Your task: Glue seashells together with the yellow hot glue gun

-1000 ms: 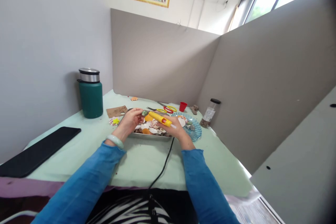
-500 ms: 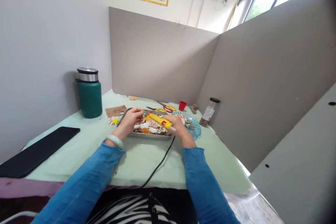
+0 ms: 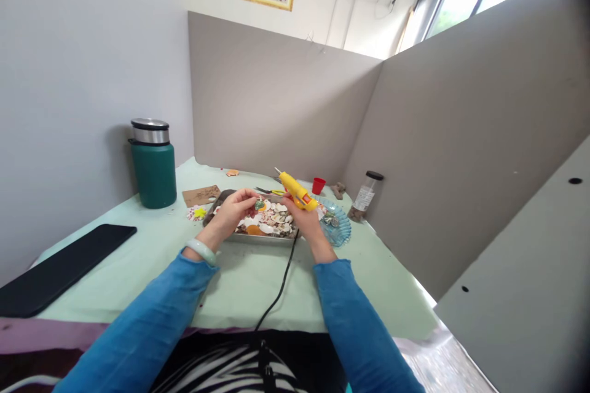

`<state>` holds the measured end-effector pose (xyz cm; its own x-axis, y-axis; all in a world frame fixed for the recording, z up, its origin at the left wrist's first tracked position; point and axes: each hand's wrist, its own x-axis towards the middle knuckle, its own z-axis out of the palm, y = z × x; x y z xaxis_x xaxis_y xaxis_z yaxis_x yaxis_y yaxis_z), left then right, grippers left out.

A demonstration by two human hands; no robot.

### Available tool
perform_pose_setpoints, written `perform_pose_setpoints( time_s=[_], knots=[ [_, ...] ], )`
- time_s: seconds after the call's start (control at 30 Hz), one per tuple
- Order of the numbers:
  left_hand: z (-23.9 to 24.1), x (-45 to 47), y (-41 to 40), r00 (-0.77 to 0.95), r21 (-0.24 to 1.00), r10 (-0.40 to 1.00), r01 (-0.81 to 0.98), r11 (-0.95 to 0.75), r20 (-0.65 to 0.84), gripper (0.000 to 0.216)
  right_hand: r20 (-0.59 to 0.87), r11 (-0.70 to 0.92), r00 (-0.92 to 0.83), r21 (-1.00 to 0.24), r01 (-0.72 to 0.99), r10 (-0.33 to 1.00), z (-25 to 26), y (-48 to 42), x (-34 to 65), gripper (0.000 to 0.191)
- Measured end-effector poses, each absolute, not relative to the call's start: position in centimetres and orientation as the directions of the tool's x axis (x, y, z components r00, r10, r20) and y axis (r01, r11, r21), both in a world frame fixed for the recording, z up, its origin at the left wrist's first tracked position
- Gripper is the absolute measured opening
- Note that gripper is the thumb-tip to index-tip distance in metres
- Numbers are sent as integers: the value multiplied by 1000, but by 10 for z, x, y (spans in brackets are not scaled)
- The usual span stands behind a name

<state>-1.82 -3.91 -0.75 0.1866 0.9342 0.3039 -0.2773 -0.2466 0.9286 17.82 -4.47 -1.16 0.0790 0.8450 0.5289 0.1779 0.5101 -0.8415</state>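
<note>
A small greenish shell-like piece is pinched in the fingertips of my left hand, above the left part of a metal tray. My right hand grips a yellow hot glue gun by its handle. The gun's nozzle points up and to the left, apart from the piece. Its black cord runs down over the table toward my body. Many shells, white, brown and orange, fill the tray beneath my hands.
A blue ribbed plate with shells lies right of the tray, near a clear jar and a red cup. Pliers lie behind. At left are a green bottle, brown card and black flat pad. Grey panels enclose the table.
The glue gun has swung away from the small piece, its nozzle now tipped upward. My left hand has shifted slightly right, still pinching the piece.
</note>
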Motion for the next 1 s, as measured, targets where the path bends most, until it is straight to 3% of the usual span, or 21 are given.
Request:
perform_pose_setpoints(
  time_s=[0.3, 1.0],
  knots=[
    [-9, -14, -47, 306, 915, 863, -176, -363, 401, 27, 503, 506, 70, -862, -39, 862, -19, -48, 156, 33],
    [-16, -12, -40, 274, 910, 870, -179, -373, 411, 36, 546, 545, 3, -837, 47, 838, -19, -50, 156, 20]
  ],
)
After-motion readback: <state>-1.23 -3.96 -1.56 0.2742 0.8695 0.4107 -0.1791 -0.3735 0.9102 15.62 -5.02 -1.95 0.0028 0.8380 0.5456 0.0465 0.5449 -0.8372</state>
